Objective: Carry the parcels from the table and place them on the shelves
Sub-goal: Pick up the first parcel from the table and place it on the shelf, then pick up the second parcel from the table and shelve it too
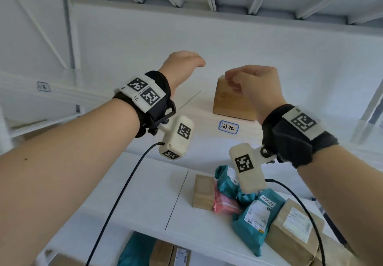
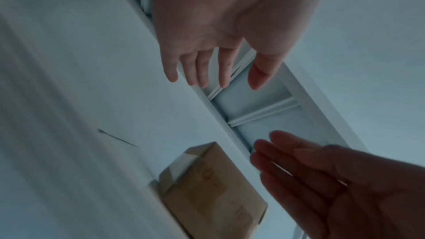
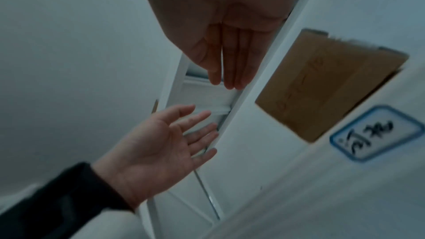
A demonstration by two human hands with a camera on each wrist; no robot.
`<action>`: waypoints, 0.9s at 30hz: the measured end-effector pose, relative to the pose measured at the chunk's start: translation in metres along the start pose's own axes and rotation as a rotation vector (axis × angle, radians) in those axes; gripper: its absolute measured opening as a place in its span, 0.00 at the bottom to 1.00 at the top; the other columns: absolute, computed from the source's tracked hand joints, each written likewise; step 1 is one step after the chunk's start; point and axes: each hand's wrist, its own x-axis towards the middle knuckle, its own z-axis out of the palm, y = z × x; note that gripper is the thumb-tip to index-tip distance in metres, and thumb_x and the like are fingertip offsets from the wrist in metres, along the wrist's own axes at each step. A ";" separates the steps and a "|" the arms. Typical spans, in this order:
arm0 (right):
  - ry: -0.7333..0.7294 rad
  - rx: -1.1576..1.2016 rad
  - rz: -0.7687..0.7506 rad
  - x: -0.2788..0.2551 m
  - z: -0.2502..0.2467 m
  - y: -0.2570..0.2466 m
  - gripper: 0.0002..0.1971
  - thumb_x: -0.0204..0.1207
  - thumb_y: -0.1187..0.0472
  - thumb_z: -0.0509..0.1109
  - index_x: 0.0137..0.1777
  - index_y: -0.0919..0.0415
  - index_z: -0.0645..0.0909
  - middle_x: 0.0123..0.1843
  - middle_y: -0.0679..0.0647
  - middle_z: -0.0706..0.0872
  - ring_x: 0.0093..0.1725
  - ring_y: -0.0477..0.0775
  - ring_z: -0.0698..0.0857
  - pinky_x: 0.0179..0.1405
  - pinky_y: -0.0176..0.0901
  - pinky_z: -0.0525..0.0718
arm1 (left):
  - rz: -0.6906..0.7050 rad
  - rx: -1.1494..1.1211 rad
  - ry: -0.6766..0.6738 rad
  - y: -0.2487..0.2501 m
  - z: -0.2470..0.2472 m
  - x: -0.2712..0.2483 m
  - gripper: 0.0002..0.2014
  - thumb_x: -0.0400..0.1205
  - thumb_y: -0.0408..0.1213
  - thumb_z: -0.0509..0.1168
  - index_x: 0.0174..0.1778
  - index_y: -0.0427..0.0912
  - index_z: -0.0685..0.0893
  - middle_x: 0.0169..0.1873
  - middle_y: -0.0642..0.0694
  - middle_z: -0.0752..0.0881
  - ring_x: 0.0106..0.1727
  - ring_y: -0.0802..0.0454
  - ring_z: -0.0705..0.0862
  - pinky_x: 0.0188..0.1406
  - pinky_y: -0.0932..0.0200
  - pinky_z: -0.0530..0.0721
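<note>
A brown cardboard parcel (image 1: pixel 230 104) stands on the upper white shelf (image 1: pixel 196 108), just behind a blue-framed handwritten label (image 1: pixel 228 127). My right hand (image 1: pixel 246 83) hovers by the parcel's top right corner with relaxed fingers and holds nothing. My left hand (image 1: pixel 182 64) is raised to the left of the parcel, open and apart from it. The left wrist view shows the left hand (image 2: pixel 220 72) with spread fingers, the parcel (image 2: pixel 214 188) below it and the right hand (image 2: pixel 310 170) beside it. The right wrist view shows the right hand (image 3: pixel 230 72) straight-fingered, with the parcel (image 3: pixel 322 86) to its right.
The lower shelf (image 1: pixel 145 193) carries a small brown box (image 1: pixel 204 192), a pink bag (image 1: pixel 224 203), teal bags (image 1: pixel 257 214) and a labelled brown box (image 1: pixel 294 230). More parcels (image 1: pixel 136 251) lie on the level below. Cables hang from both wrist cameras.
</note>
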 end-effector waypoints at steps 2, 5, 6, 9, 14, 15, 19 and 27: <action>-0.093 0.001 -0.003 -0.020 0.020 0.003 0.15 0.69 0.67 0.64 0.31 0.49 0.88 0.39 0.52 0.92 0.49 0.57 0.91 0.57 0.56 0.88 | -0.005 0.069 0.020 -0.009 -0.016 -0.018 0.14 0.82 0.38 0.64 0.64 0.47 0.83 0.56 0.52 0.79 0.58 0.56 0.75 0.57 0.63 0.69; -0.240 -0.012 -0.018 -0.049 0.056 0.010 0.15 0.70 0.66 0.63 0.33 0.48 0.88 0.41 0.53 0.93 0.49 0.56 0.91 0.57 0.56 0.88 | -0.036 0.209 0.075 -0.029 -0.044 -0.046 0.21 0.81 0.38 0.65 0.72 0.44 0.80 0.68 0.52 0.81 0.68 0.56 0.77 0.60 0.66 0.68; -0.283 -0.013 -0.011 -0.059 0.069 0.013 0.15 0.71 0.66 0.64 0.34 0.48 0.88 0.40 0.52 0.92 0.49 0.56 0.91 0.57 0.55 0.88 | -0.050 0.264 0.085 -0.036 -0.054 -0.055 0.22 0.81 0.38 0.65 0.73 0.44 0.79 0.71 0.51 0.80 0.72 0.55 0.76 0.62 0.66 0.69; -0.410 -0.066 0.018 -0.082 0.108 0.022 0.14 0.73 0.66 0.64 0.40 0.49 0.89 0.40 0.47 0.90 0.47 0.54 0.88 0.48 0.45 0.87 | -0.110 0.450 0.099 -0.061 -0.085 -0.078 0.24 0.81 0.39 0.64 0.75 0.45 0.77 0.76 0.48 0.76 0.76 0.52 0.74 0.62 0.64 0.69; -0.586 -0.284 0.017 -0.115 0.177 0.034 0.16 0.75 0.67 0.61 0.52 0.56 0.90 0.44 0.49 0.90 0.39 0.51 0.82 0.40 0.37 0.78 | -0.189 0.932 0.049 -0.108 -0.144 -0.108 0.28 0.79 0.45 0.64 0.78 0.48 0.73 0.79 0.45 0.71 0.78 0.46 0.71 0.76 0.52 0.69; -0.609 -0.321 0.014 -0.121 0.191 0.035 0.16 0.75 0.67 0.61 0.53 0.57 0.90 0.47 0.51 0.91 0.40 0.53 0.83 0.42 0.40 0.80 | -0.207 1.017 0.034 -0.117 -0.157 -0.113 0.28 0.79 0.46 0.64 0.78 0.48 0.72 0.79 0.45 0.71 0.78 0.45 0.71 0.76 0.49 0.69; -0.711 -0.448 -0.009 -0.141 0.254 0.039 0.16 0.76 0.65 0.61 0.55 0.54 0.89 0.59 0.53 0.90 0.58 0.57 0.86 0.57 0.42 0.82 | -0.294 1.252 -0.011 -0.152 -0.217 -0.127 0.26 0.78 0.46 0.62 0.74 0.48 0.75 0.74 0.43 0.75 0.73 0.41 0.75 0.69 0.46 0.73; -0.847 -0.500 -0.080 -0.181 0.427 0.018 0.18 0.77 0.62 0.62 0.64 0.52 0.84 0.68 0.51 0.84 0.67 0.55 0.81 0.65 0.42 0.77 | -0.409 1.417 -0.122 -0.215 -0.371 -0.135 0.26 0.80 0.48 0.60 0.76 0.47 0.73 0.76 0.42 0.73 0.75 0.41 0.72 0.71 0.44 0.70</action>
